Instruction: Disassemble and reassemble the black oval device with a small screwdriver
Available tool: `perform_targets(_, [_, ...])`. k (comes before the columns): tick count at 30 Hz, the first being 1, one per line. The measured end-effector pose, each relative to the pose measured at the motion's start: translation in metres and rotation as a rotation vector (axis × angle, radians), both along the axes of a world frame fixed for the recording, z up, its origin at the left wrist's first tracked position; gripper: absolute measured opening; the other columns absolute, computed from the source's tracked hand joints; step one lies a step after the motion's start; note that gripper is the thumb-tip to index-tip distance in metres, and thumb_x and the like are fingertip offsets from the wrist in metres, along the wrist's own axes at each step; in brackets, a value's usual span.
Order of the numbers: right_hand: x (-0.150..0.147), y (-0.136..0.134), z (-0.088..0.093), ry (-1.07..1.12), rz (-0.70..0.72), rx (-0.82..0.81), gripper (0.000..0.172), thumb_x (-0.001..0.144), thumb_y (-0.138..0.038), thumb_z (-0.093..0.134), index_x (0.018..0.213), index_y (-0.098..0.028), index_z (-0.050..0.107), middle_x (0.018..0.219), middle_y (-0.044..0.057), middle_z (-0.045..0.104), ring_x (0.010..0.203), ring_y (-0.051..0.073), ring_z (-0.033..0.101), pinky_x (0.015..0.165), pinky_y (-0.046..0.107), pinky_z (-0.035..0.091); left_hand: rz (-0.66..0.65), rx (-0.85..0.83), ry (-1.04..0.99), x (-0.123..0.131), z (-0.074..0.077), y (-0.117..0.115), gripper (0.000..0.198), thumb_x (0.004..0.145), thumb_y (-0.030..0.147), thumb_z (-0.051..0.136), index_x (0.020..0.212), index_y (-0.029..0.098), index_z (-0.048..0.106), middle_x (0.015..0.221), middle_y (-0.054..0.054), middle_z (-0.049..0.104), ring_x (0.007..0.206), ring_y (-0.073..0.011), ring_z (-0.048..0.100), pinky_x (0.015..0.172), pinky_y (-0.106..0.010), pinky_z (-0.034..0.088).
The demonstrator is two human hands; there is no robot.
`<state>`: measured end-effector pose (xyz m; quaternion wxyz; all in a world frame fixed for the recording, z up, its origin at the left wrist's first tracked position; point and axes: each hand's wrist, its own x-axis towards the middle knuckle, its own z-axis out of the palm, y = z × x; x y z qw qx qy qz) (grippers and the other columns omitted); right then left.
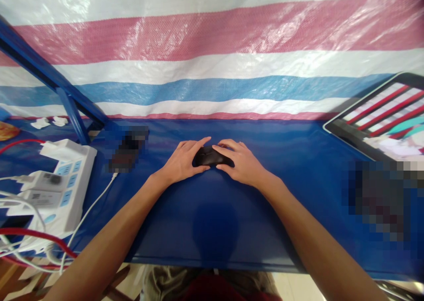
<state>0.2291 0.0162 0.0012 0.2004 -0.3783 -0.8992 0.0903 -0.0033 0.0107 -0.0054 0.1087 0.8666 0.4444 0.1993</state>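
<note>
**Where are the fingers?**
The left fingers (201, 143) and the right fingers (225, 148) lie close together, curled over a black oblong object (209, 156) from either side; the left hand (181, 163) and the right hand (241, 163) cup it between them, and its dark top shows in the gap between the fingertips.

**Where does the object sit?**
It rests on a blue sheet (285, 144) covering the table, near the far edge and about midway across; both bare forearms (109, 234) reach in towards it from the bottom of the view.

**Is anything in the way?**
Nothing lies between the hands and the object; just left of the left hand is a dark patch, too blurred to name (127, 148).

**What lies further out?**
To the left stands a white power strip (68, 190) with blue switches, plug adapters (43, 181) in its sockets; a white cable (89, 217) and a red cable (33, 234) run from that area; on the right, a dark-framed tablet (380, 120) lies tilted beside a second blurred patch (380, 199); behind everything hangs a striped red, white and blue plastic sheet (212, 40), crossed by a blue metal bar (43, 62).
</note>
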Motion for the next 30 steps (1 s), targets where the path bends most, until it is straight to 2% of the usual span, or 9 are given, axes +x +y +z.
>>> perform_targets(4, [0.001,0.0,0.002,0.015,-0.037,-0.031,0.062,0.076,-0.018,0.064,0.135,-0.018,0.046,0.129,0.014,0.053,0.117,0.03,0.051,0.097,0.047,0.04,0.012,0.046,-0.004,-0.002,0.003,0.0,0.073,0.083,0.054,0.06,0.142,0.022,0.034,0.119,-0.008,0.061,0.111,-0.0249,0.056,0.101,-0.042,0.035])
perform_targets(10, [0.003,0.003,0.003,0.17,-0.039,0.011,0.038,0.086,-0.022,0.055,0.124,-0.018,0.053,0.118,0.01,0.064,0.106,0.025,0.059,0.091,0.039,0.042,0.033,0.092,-0.024,-0.002,0.008,-0.001,0.046,0.095,0.044,0.043,0.134,0.02,0.047,0.114,-0.007,0.066,0.107,-0.0206,0.059,0.105,-0.041,0.032])
perform_targets(15, [0.001,0.002,-0.002,0.184,-0.065,0.018,0.035,0.09,-0.029,0.052,0.123,-0.018,0.054,0.114,0.01,0.067,0.1,0.025,0.062,0.089,0.039,0.043,-0.054,0.109,-0.033,0.001,0.004,-0.003,0.054,0.094,0.047,0.045,0.141,0.022,0.037,0.128,-0.01,0.057,0.116,-0.0232,0.053,0.101,-0.039,0.036])
perform_targets(19, [-0.001,0.0,-0.003,0.234,-0.096,0.008,0.033,0.088,-0.027,0.054,0.12,-0.017,0.056,0.115,0.01,0.067,0.103,0.025,0.062,0.09,0.038,0.045,-0.087,0.062,-0.003,0.004,-0.001,-0.003,0.053,0.097,0.046,0.039,0.144,0.022,0.032,0.122,-0.011,0.057,0.109,-0.0229,0.055,0.095,-0.037,0.039])
perform_targets(26, [-0.003,0.001,-0.006,0.332,-0.115,-0.052,0.028,0.088,-0.024,0.056,0.114,-0.02,0.063,0.111,0.006,0.069,0.102,0.022,0.064,0.095,0.037,0.045,-0.027,0.098,0.056,0.006,-0.001,-0.002,0.052,0.096,0.048,0.037,0.141,0.021,0.037,0.11,-0.009,0.059,0.098,-0.022,0.054,0.087,-0.035,0.039])
perform_targets(30, [-0.007,0.001,-0.007,0.334,-0.146,-0.069,0.027,0.088,-0.027,0.057,0.112,-0.019,0.064,0.108,0.007,0.071,0.097,0.021,0.066,0.09,0.034,0.046,-0.045,0.149,0.086,0.005,-0.001,-0.002,0.06,0.092,0.054,0.044,0.14,0.02,0.04,0.121,-0.012,0.054,0.109,-0.0249,0.051,0.092,-0.037,0.037])
